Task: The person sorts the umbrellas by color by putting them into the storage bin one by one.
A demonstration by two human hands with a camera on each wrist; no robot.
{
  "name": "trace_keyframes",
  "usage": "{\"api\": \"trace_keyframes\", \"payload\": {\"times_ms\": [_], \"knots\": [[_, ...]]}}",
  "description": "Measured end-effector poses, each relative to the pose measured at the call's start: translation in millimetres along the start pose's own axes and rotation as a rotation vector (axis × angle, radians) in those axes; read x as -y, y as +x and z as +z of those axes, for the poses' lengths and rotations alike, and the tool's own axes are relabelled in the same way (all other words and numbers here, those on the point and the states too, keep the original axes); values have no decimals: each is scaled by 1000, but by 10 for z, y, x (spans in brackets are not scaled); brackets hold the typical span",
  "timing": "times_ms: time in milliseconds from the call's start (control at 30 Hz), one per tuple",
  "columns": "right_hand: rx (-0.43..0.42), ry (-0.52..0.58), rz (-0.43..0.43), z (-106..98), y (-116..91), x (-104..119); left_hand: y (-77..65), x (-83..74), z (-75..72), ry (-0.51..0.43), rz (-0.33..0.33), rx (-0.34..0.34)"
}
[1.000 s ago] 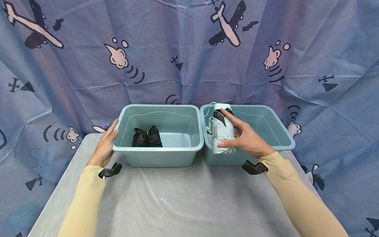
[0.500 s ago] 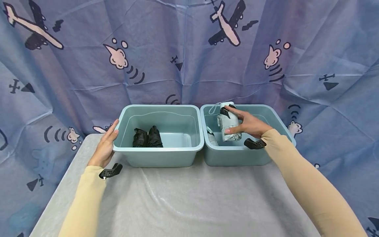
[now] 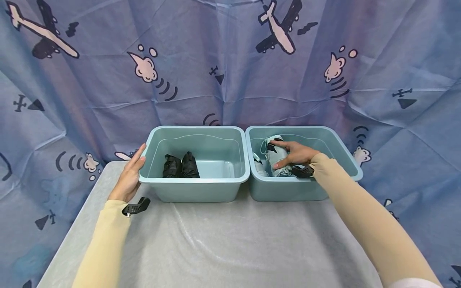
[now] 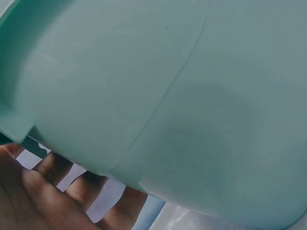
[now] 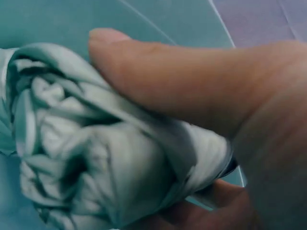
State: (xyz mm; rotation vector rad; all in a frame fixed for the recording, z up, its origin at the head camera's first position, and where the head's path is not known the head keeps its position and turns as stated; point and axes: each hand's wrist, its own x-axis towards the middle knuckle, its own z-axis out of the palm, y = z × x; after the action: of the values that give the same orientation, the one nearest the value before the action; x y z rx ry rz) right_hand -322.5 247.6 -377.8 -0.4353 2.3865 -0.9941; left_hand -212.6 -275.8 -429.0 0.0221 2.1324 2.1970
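My right hand grips a folded pale mint umbrella, thumb on one side and fingers on the other, down inside the right bin. In the right wrist view, the bunched fabric end of this umbrella faces the camera, and the thumb lies along its side. A second pale folded umbrella lies just left of it in that bin, partly hidden by the front wall. My left hand rests against the left end of the left bin, fingers extended and spread under its rim in the left wrist view.
Two black folded umbrellas lie side by side in the left bin. Both blue-green bins stand close together on a grey cloth-covered table. Behind them hangs a blue curtain with printed airplanes.
My right hand has moved the pale umbrella from above the front rim of the right bin back and down into it. The second pale umbrella has come into view. My left hand stays put.
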Motion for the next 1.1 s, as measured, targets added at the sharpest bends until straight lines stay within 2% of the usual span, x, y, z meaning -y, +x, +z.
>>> {"api": "trace_keyframes", "payload": {"times_ms": [233,433,800,1100], "knots": [[63,-87,16,21,80,-2,17,-6,16,0,-6,1],[108,-73,45,60,151,-32,16,-11,25,5,4,1],[107,-174,70,121,206,-35,11,-33,25,7,-6,0],[153,-222,114,145,223,-31,10,-1,1,3,3,2]]}}
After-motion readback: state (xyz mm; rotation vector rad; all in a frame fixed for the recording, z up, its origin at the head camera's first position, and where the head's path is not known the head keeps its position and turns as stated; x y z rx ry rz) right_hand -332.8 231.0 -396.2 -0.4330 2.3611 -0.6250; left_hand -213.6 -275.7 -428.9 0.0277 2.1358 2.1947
